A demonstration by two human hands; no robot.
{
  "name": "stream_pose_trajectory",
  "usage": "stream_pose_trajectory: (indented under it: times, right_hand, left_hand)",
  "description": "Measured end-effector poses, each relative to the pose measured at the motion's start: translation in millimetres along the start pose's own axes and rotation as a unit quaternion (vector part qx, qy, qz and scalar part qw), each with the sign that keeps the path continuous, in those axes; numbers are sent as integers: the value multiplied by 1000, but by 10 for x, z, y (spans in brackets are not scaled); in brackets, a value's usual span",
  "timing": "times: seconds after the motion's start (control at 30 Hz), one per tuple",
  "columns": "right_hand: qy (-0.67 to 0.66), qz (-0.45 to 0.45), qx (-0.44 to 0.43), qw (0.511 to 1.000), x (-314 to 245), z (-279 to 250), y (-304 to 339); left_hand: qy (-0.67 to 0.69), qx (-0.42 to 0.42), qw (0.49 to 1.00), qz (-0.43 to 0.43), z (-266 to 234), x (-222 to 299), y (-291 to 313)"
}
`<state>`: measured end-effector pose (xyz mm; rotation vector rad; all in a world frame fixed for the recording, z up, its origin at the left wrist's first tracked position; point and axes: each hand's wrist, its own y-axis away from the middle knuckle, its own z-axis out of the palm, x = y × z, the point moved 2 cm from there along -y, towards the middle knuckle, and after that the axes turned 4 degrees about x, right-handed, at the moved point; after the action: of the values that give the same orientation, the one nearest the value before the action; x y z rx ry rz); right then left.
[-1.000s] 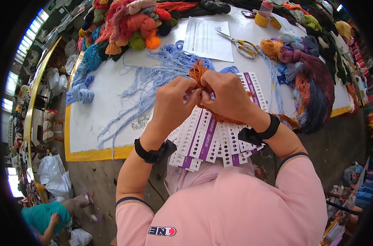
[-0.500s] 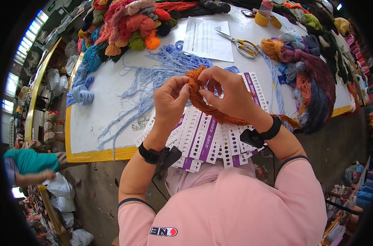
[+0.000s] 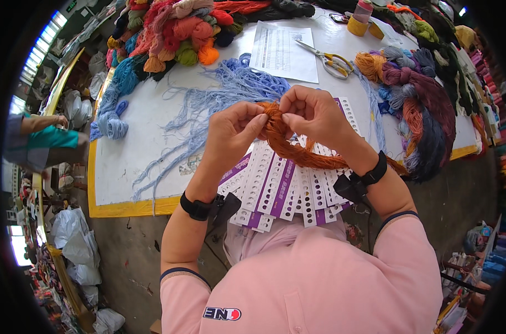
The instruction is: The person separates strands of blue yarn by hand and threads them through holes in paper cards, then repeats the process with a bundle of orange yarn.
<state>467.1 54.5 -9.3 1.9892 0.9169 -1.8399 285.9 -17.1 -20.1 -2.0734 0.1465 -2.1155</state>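
An orange-brown skein of thread (image 3: 297, 155) hangs in a loop between my hands, its lower strands running right beneath my right wrist. My left hand (image 3: 236, 123) pinches the skein's upper end between thumb and fingers. From the other side, my right hand (image 3: 314, 114) grips the same end, thumb and fingertips pressed together close to the left thumb. Below the skein, white and purple cards with punched holes (image 3: 278, 186) lie fanned over the table's near edge. Loose light-blue thread (image 3: 208, 106) spreads across the table just beyond my left hand.
Scissors with yellow handles (image 3: 333, 64) lie beside a printed paper sheet (image 3: 283, 53) on the yellow-edged white table (image 3: 119, 183). Colourful skeins (image 3: 178, 33) are heaped at the back left, more skeins (image 3: 414, 100) at the right. Another person (image 3: 41, 139) is at the far left.
My right hand has tilted and its fingers have closed in on the skein's upper end beside my left thumb. The person at the left has moved farther up in the view.
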Motion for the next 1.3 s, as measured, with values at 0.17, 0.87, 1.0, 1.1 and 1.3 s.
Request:
stream_pose_trajectory:
  times: [0.17, 0.87, 1.0, 1.1, 1.3]
  right_hand:
    - [197, -79, 15, 977, -313, 55, 71]
    - [207, -91, 72, 971, -206, 25, 162]
    - [439, -310, 68, 840, -117, 9, 136]
    - [325, -236, 87, 912, -111, -35, 146]
    - [348, -283, 72, 891, -217, 24, 157]
  left_hand:
    - [-55, 105, 993, -8, 39, -59, 12]
    - [-138, 137, 981, 16, 108, -164, 14]
    - [-225, 127, 965, 51, 153, -58, 11]
    - [-198, 127, 971, 47, 156, -73, 19]
    - [-138, 126, 982, 20, 131, -146, 4]
